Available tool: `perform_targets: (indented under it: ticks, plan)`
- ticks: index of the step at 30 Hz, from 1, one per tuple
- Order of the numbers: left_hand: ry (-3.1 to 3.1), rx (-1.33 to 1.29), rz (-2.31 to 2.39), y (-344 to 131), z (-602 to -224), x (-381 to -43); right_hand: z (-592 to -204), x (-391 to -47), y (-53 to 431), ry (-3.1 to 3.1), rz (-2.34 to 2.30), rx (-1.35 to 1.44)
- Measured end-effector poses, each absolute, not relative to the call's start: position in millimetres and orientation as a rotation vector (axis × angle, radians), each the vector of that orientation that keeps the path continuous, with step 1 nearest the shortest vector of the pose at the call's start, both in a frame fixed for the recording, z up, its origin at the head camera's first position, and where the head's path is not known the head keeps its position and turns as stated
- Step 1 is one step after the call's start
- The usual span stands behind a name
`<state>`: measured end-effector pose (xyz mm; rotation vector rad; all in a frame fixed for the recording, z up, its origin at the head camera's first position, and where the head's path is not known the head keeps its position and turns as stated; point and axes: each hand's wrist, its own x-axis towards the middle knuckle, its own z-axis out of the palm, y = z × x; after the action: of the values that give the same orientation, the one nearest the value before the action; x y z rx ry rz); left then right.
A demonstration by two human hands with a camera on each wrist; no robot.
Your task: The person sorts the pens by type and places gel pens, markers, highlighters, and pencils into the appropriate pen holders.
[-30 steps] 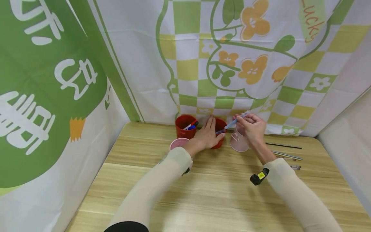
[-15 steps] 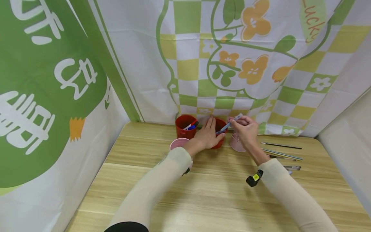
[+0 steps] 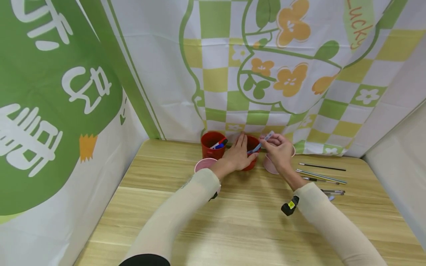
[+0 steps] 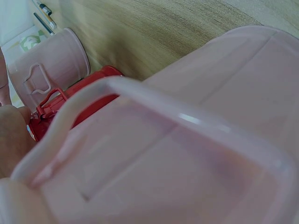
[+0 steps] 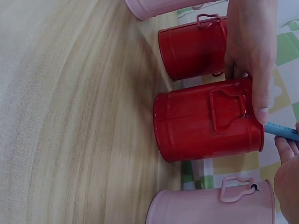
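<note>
Among small buckets at the back of the table, my left hand [image 3: 235, 153] holds the rim of a red bucket [image 3: 250, 165], thumb on its near side and fingers across its left. My right hand [image 3: 280, 152] pinches a light-blue pen [image 3: 267, 137], slanted down with its lower end in that bucket's mouth. The right wrist view shows the blue pen [image 5: 281, 131] beside the left thumb at the rim. A second red bucket [image 3: 208, 152] to the left holds red, blue and dark-capped pens. Partly behind my right hand stands a pink bucket [image 3: 271, 166].
Another pink bucket [image 3: 203, 164] stands in front of the left red one, close to my left wrist. To the right lie a black pencil [image 3: 323, 167], several thin sticks or pencils [image 3: 323, 177] and pens [image 3: 332, 192]. A printed cloth [image 3: 213, 79] hangs behind the table.
My right hand has moved left and slightly down, bringing the light-blue pen from above the right pink bucket into the red bucket's mouth. My left hand has stayed in place.
</note>
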<state>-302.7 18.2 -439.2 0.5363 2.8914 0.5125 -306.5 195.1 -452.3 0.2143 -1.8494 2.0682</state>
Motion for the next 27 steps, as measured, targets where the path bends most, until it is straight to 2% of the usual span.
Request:
perform_targets:
  ticks: [27]
  plan:
    - [2.882, 0.532, 0.499, 18.8, -441.7, -305.1, -438.6, -299.7, 221.7, -2.134, 1.911, 0.425]
